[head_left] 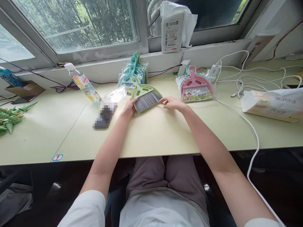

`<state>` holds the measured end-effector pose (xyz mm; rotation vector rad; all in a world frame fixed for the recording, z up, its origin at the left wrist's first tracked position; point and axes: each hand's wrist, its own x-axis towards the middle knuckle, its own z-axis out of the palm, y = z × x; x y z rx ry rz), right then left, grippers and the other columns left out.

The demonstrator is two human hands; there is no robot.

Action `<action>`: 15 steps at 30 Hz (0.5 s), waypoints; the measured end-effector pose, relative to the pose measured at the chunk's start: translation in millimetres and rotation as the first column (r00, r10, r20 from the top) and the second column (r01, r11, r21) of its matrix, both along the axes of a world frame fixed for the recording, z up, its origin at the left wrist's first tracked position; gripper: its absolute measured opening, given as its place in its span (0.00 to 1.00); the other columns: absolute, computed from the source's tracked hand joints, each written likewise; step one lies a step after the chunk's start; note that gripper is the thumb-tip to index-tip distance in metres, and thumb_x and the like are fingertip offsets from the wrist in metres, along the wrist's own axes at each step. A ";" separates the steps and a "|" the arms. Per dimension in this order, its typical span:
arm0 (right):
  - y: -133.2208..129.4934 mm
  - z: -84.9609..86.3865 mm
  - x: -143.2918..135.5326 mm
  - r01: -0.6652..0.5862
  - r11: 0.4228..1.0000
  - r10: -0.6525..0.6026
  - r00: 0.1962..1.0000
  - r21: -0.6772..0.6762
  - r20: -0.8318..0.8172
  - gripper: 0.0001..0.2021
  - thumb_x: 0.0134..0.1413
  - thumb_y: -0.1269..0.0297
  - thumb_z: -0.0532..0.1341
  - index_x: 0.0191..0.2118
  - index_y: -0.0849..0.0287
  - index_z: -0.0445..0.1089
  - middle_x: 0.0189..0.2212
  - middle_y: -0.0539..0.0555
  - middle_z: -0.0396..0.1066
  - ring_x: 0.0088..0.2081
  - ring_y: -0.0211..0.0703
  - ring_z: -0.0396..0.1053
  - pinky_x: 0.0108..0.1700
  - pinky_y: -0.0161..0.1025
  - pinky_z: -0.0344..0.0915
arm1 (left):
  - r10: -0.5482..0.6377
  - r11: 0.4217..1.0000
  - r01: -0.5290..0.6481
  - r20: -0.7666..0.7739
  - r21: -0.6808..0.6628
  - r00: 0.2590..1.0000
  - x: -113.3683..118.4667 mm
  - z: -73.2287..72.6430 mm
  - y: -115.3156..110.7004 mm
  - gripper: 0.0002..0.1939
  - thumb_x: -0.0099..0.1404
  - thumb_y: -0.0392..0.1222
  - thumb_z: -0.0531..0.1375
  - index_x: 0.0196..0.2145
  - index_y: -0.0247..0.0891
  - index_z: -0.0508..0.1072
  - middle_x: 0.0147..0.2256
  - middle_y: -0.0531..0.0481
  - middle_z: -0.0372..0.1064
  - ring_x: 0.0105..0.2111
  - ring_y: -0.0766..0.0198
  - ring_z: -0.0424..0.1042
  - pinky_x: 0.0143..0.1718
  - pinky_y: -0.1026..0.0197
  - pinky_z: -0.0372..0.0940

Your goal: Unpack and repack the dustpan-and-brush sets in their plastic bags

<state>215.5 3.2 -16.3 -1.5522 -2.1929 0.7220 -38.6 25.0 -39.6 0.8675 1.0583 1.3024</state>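
Note:
A green dustpan (136,91) with a small brush (148,100) nested in it is held up over the table, grey bristles facing me and handle pointing up and away. My left hand (129,106) grips its left edge, the thumb on the front side. At the opposite corner, the fingertips of my right hand (172,103) are closed on the dustpan's rim. Just behind stands a stack of teal dustpan sets (132,73) in clear wrapping. To the right of my right hand lie wrapped pink dustpan sets (194,82). A crumpled clear bag (115,94) lies left of the dustpan.
On the pale table (156,138), left of my arm, are a blurred dark phone-like object (104,116) and a tilted drink bottle (82,82). Green folded pieces (10,119) lie far left. White cables (255,132) and a tissue pack (272,105) occupy the right; a wrapped package (172,31) sits on the sill.

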 end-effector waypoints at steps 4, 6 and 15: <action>-4.8 13.1 6.4 -0.165 0.976 0.152 0.984 -0.144 -0.097 0.29 0.44 0.79 0.62 0.54 0.54 0.69 0.52 0.53 0.71 0.48 0.43 0.69 0.46 0.35 0.67 | 0.012 1.000 -0.012 0.003 -0.022 1.000 -0.6 -1.6 1.8 0.16 0.61 0.37 0.61 0.48 0.37 0.70 0.39 0.46 0.75 0.38 0.60 0.76 0.43 0.57 0.72; -2.7 12.5 10.2 -0.100 0.992 0.097 0.994 -0.078 -0.041 0.29 0.42 0.81 0.63 0.53 0.54 0.70 0.53 0.54 0.70 0.50 0.44 0.68 0.48 0.37 0.67 | 0.013 1.000 -0.013 0.019 -0.012 1.000 -2.8 -3.7 4.4 0.16 0.61 0.37 0.61 0.48 0.37 0.70 0.40 0.46 0.75 0.38 0.60 0.76 0.43 0.57 0.72; 18.6 -1.6 25.8 0.026 0.998 -0.019 0.992 -0.055 0.127 0.28 0.44 0.78 0.66 0.54 0.56 0.69 0.53 0.57 0.70 0.47 0.43 0.71 0.47 0.36 0.66 | 0.028 0.999 -0.027 0.037 -0.021 0.999 -1.2 -0.9 3.1 0.18 0.62 0.37 0.61 0.50 0.36 0.68 0.39 0.44 0.76 0.40 0.58 0.77 0.45 0.56 0.73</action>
